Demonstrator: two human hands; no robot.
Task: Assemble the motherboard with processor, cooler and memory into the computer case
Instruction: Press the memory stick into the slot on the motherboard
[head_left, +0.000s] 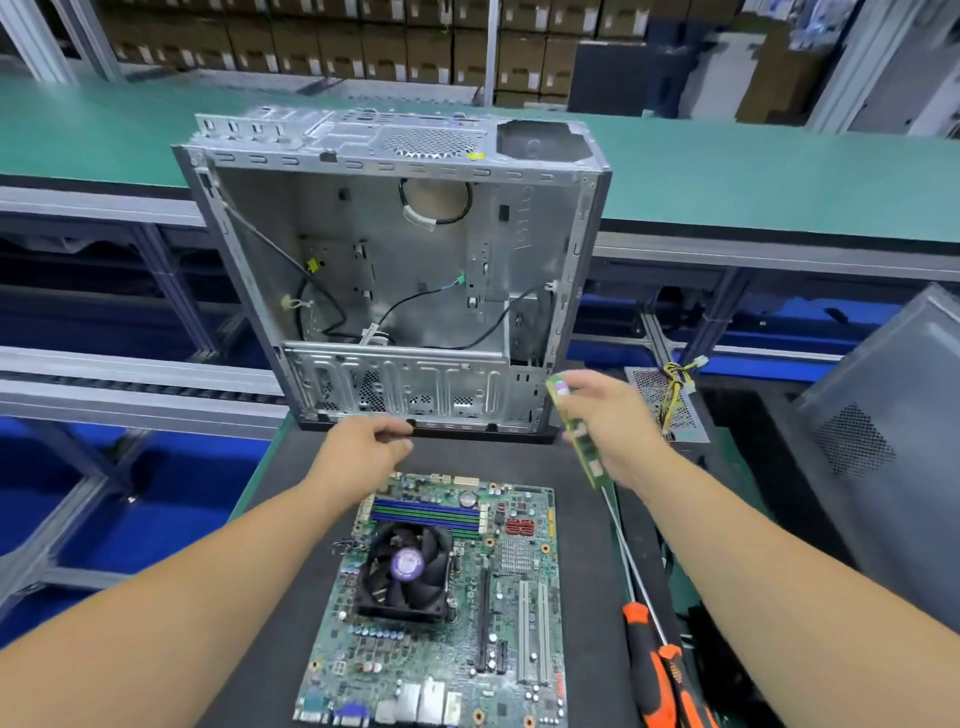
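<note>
Cooler (404, 571) already on the board (441, 613) at lower centre; case (395, 270) above lies empty. Right hand (613, 426) grasps a memory stick (579, 434), not yet slotted; left hand (363, 441) loosely curled, holding nothing.

I see a dark, matte work mat (291, 545) covering the bench. On it lies a green motherboard (447, 613) with a black fan cooler mounted, flat and near me. Behind it lies an open grey metal computer case (395, 270). Two orange-and-black-handled screwdrivers (657, 670) lie just right of the board. A perforated metal box with yellow-black wires (667, 402) rests at the right of the case.
</note>
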